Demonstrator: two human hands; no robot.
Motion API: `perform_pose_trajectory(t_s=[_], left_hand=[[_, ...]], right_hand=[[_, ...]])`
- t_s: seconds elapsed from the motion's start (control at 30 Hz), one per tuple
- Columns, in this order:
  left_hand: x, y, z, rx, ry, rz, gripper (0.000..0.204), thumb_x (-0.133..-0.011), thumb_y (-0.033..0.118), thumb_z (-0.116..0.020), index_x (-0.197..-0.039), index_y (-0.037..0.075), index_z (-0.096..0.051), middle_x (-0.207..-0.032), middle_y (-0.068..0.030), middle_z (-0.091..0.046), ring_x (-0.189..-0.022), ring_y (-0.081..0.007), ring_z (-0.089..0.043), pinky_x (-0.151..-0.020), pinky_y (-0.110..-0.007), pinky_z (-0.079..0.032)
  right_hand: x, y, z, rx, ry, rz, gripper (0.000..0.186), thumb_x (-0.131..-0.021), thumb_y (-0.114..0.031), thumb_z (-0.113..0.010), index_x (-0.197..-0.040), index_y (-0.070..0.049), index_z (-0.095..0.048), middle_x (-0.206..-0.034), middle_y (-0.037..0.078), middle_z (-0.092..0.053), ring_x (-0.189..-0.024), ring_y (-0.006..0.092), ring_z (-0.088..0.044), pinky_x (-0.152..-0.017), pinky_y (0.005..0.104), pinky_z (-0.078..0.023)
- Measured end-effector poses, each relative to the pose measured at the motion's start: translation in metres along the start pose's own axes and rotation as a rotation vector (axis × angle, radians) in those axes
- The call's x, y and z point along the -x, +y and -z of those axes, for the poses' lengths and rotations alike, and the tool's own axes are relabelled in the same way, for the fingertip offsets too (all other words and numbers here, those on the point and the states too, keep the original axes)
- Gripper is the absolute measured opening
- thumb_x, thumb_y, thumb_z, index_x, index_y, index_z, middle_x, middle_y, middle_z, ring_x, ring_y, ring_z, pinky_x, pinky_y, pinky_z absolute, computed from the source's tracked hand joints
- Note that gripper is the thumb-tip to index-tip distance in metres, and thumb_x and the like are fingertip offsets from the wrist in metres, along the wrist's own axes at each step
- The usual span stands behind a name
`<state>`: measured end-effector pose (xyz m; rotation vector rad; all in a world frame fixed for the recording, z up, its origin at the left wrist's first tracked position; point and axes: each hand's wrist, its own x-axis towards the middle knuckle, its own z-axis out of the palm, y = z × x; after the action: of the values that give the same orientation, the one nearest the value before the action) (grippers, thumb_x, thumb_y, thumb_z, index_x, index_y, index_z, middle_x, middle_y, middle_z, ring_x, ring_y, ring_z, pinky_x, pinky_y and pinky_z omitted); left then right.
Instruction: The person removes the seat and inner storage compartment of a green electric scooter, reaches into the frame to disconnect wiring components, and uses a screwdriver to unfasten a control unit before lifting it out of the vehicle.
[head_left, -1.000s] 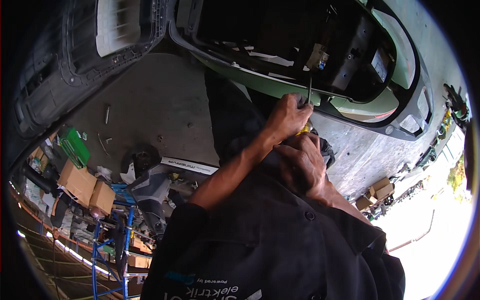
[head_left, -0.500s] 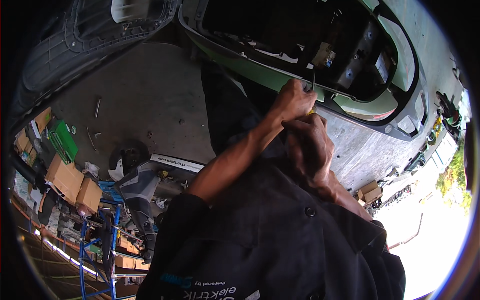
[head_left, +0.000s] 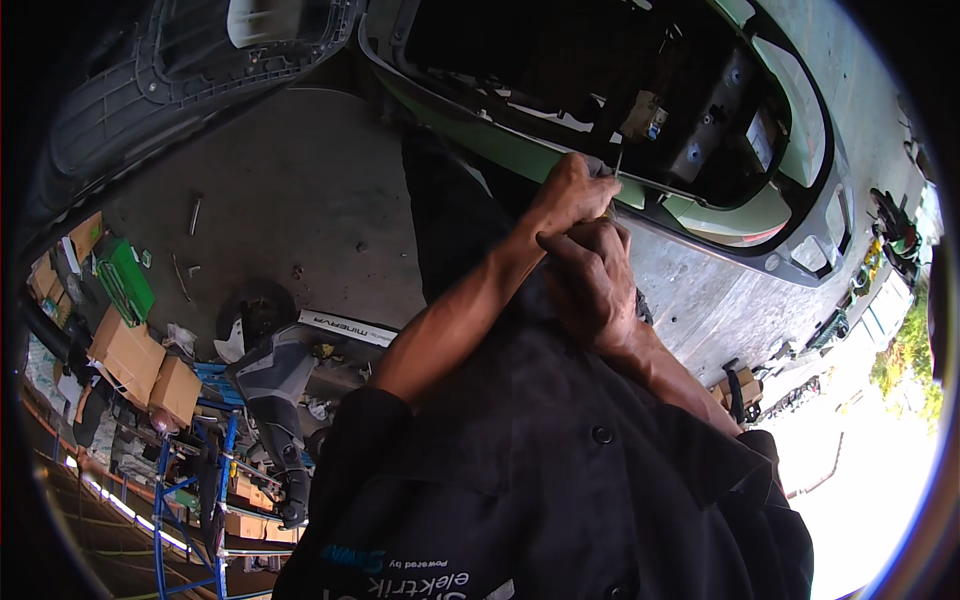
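Note:
My left hand (head_left: 574,192) is closed at the edge of a green scooter body panel (head_left: 530,152), its fingers pinched by a thin metal shaft. That shaft belongs to what looks like a screwdriver (head_left: 619,160), pointing up toward the open body cavity. Just below, my right hand (head_left: 592,275) is curled around the tool's handle, of which only a bit of yellow shows between the hands. Inside the dark cavity sits a pale connector block with a blue part (head_left: 645,118). The shaft's tip and what it touches are hard to make out.
A large black plastic shell (head_left: 180,90) fills the upper left. Lower left stand a scooter with a grey front (head_left: 275,365), cardboard boxes (head_left: 127,360), a green box (head_left: 126,280) and a blue rack (head_left: 165,510). A metal rod (head_left: 195,216) lies on the concrete floor.
Both hands and the screwdriver have shifted slightly left, the right hand also a little upward. Less of the yellow handle shows now.

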<state>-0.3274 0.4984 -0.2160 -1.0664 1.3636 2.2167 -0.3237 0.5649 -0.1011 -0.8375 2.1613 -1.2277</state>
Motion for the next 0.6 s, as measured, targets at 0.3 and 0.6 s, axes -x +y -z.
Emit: perform_pose_trajectory(t_s=[0.3, 0.6], left_hand=[[-0.008, -0.017, -0.006, 0.217, 0.043, 0.004, 0.014, -0.082, 0.013, -0.067, -0.084, -0.001, -0.065, -0.070, -0.0039, -0.062, -0.064, -0.0119, -0.056, -0.054, -0.029, -0.044], [-0.014, 0.012, 0.041, 0.114, 0.194, -0.231, 0.027, -0.094, 0.020, -0.055, -0.081, -0.001, -0.068, -0.054, -0.0051, -0.058, -0.046, -0.0117, -0.057, -0.044, -0.028, -0.045]], right_hand=[[-0.014, 0.026, 0.037, 0.153, -0.361, 0.373, 0.034, -0.068, 0.006, -0.058, -0.102, 0.000, -0.058, -0.080, 0.013, -0.058, -0.072, 0.0305, -0.056, -0.076, 0.0415, -0.043], [-0.018, 0.026, 0.077, -0.092, -0.141, 0.174, 0.020, -0.087, -0.013, -0.049, -0.085, 0.006, -0.055, -0.068, 0.009, -0.050, -0.058, 0.0174, -0.042, -0.058, 0.0318, -0.035]])
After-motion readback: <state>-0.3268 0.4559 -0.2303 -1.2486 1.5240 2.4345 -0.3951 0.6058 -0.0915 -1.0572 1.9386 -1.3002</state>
